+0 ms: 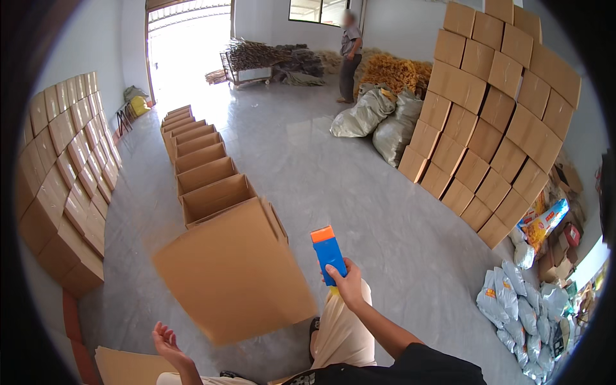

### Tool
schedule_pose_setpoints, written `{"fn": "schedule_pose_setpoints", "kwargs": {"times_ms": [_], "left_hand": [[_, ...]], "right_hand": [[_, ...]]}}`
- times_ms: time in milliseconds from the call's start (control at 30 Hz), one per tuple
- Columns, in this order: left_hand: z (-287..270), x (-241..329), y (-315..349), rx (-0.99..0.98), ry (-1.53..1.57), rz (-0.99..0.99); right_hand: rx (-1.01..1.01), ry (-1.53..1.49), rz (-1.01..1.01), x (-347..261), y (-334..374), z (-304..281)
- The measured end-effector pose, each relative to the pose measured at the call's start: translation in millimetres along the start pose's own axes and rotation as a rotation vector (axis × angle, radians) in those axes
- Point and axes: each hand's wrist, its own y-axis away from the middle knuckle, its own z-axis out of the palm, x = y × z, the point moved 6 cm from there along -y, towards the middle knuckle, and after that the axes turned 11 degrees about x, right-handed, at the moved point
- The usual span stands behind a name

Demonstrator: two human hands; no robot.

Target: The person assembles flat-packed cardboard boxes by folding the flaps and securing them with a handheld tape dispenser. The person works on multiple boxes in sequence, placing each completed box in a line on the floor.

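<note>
My right hand [345, 282] is wrapped round a blue handheld tool with an orange end [327, 253]; a bit of yellow shows below the grip, and its exact kind I cannot make out. Low on the left, my left hand [168, 341] is empty, its fingers apart and curled a little. In front of me a brown cardboard box [234, 273] is tilted and smeared by motion, with a broad flat face toward me. Neither hand touches it. Right behind it begins a row of open-topped cardboard boxes [206, 174] running away across the floor.
Stacked cartons stand on the left [67, 167] and right [478, 115]. Silvery sacks [394, 125] lie by the right stack, grey packets [513, 308] at the lower right. Flat cardboard [128, 367] lies near my left hand. A person [350, 54] stands far back near a loaded cart [250, 74].
</note>
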Motion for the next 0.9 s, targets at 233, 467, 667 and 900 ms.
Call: {"fn": "schedule_pose_setpoints", "kwargs": {"times_ms": [233, 467, 667, 900], "left_hand": [[27, -125, 75, -0.461, -0.358, -0.327], [76, -92, 144, -0.451, -0.806, 0.274], [58, -153, 184, -0.246, -0.459, -0.858], [137, -206, 186, -0.193, 0.073, -1.249]], "right_hand": [[-0.025, -0.029, -0.029, 17, -13, 8], [-0.024, -0.121, 0.005, 31, -11, 19], [0.058, -0.130, 0.071, 32, -9, 15], [-0.041, -0.086, 0.045, 23, 4, 36]]}}
